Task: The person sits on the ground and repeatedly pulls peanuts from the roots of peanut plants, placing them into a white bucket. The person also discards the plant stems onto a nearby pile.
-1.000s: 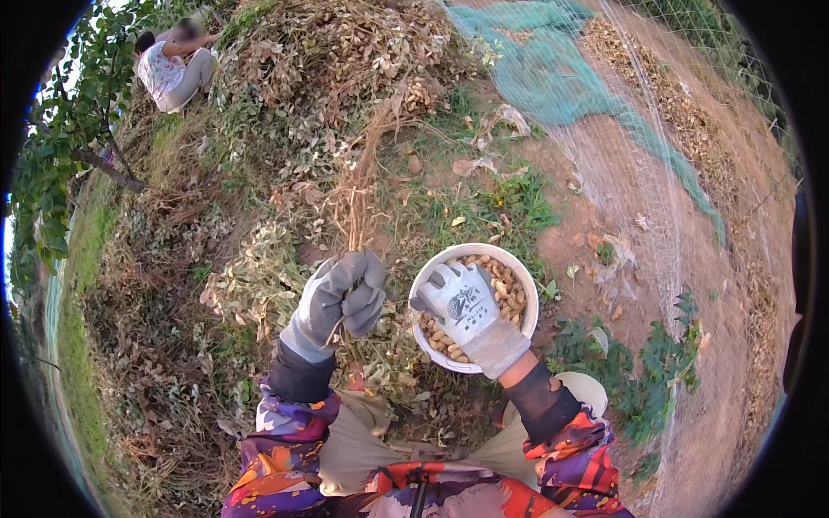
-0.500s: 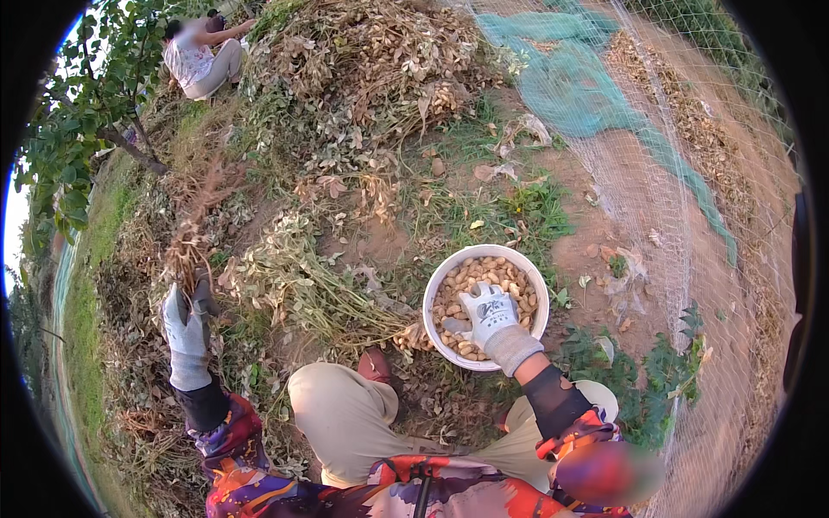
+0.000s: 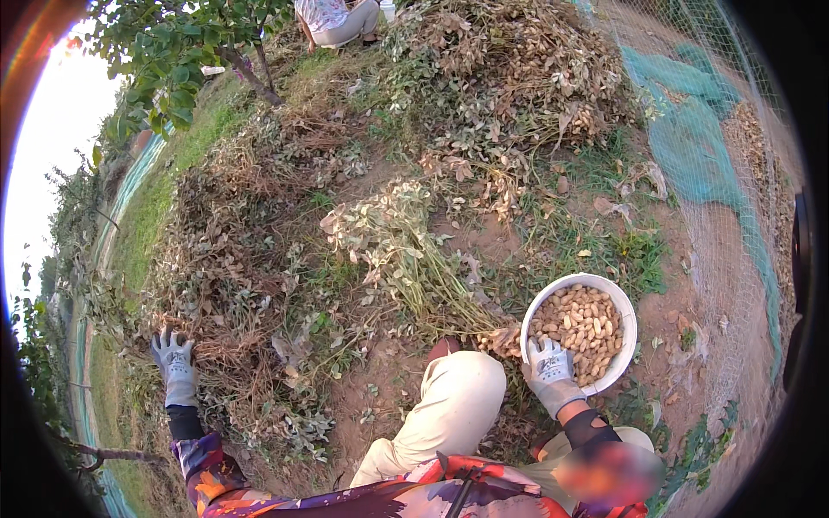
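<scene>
My left hand (image 3: 175,361), in a grey-white work glove, is at the left beside a heap of dry stripped stalks (image 3: 233,344). Its fingers are spread and hold nothing. My right hand (image 3: 550,371), gloved alike, is at the near left rim of a round white bucket (image 3: 631,332). The fingers reach inside over the rim and the thumb lies outside it, so the hand appears closed on the edge. Unshelled peanuts (image 3: 583,324) fill much of the bucket. A bundle of peanut plants (image 3: 423,276) lies left of it, its pods (image 3: 501,342) close to the rim.
A large pile of peanut plants (image 3: 527,73) rises at the back. Another person (image 3: 341,22) sits behind it on the left, near a leafy tree (image 3: 186,65). Green and white netting (image 3: 699,142) runs along the right. My bent knee (image 3: 466,388) is left of the bucket.
My left hand has let go of a bunch of dry stalks and lowered. My right hand has moved from the peanuts to the bucket's near left rim. The view has swung left.
</scene>
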{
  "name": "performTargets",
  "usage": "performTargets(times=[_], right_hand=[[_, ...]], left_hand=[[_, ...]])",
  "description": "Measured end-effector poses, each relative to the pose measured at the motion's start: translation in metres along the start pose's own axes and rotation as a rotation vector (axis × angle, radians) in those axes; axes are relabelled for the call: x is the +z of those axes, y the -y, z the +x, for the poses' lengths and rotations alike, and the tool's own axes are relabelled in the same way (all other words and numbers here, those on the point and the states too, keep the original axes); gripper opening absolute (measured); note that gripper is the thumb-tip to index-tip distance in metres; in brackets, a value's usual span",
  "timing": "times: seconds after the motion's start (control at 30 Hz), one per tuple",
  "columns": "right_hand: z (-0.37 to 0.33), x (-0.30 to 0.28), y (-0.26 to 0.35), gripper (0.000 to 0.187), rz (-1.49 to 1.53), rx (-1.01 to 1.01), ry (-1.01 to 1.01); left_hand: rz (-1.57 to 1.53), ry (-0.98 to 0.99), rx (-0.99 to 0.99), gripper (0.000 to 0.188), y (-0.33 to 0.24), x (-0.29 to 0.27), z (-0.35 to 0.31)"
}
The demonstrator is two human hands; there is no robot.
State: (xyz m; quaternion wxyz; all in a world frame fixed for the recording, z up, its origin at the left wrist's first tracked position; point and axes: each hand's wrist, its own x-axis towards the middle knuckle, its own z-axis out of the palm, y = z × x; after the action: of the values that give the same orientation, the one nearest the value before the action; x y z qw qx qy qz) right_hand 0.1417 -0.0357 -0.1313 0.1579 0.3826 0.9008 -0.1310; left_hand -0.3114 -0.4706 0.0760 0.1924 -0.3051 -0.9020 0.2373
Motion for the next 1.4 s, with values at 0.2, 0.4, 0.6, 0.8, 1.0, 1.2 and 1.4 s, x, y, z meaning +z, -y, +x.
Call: performTargets(times=[0.2,0.4,0.6,0.8,1.0,1.2,1.4], right_hand=[[0.008,0.034,-0.008,0.046,-0.036,-0.035,-0.085],[0.007,0.045,0.005,0.041,-0.011,0.051,-0.109],[0.011,0.033,-0.001,0.026,0.01,0.039,0.0],[0.001,-0.022,-0.037,0.023,0.204,0.103,-0.149],[0.008,-0.037,-0.048,0.02,0.221,0.146,-0.058],[0.006,-0.033,-0.051,0.022,0.257,0.12,-0.013],[0.009,-0.03,-0.055,0.024,0.296,0.098,-0.035]], left_hand=[[-0.042,-0.044,-0.458,0.032,0.035,0.023,-0.028],[0.142,0.636,-0.574,0.054,0.09,0.029,-0.011],[-0.179,0.576,0.106,0.058,-0.108,0.041,0.03],[-0.57,0.209,0.926,0.06,-0.383,0.034,0.009],[-0.567,-0.029,1.151,0.062,-0.557,0.016,0.005],[-0.293,0.17,1.288,0.062,-0.621,0.041,0.054],[-0.35,0.384,0.974,0.07,-0.601,0.01,0.128]])
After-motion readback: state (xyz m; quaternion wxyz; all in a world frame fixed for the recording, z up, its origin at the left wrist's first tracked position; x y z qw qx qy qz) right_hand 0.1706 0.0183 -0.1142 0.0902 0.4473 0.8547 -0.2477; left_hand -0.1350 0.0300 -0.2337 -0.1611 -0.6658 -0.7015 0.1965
